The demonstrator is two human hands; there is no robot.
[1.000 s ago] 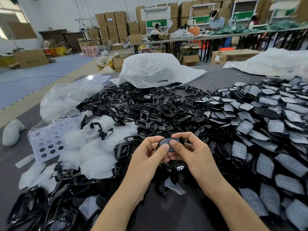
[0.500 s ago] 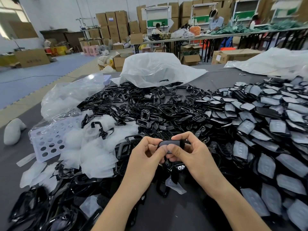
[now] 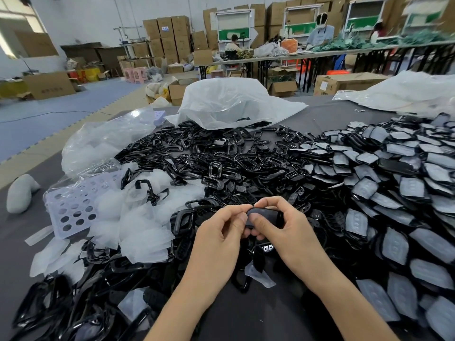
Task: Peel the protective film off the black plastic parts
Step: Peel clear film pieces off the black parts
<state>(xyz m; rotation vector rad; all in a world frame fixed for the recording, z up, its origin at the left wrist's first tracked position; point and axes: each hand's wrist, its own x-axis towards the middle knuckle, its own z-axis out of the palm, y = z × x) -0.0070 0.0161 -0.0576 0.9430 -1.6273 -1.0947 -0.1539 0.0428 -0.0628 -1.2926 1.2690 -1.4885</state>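
Tilted flatter than before, the black part was pinched by my left hand and right hand; its smooth edge might slip.

No legible text anywhere in view.

Far left: floor box has a row of dark printed characters on its near face, too blurred to read.

Far centre: stacked carton bears a blue-and-white label, unreadable.

Far right: low carton has a white sticker, print too small to tell.
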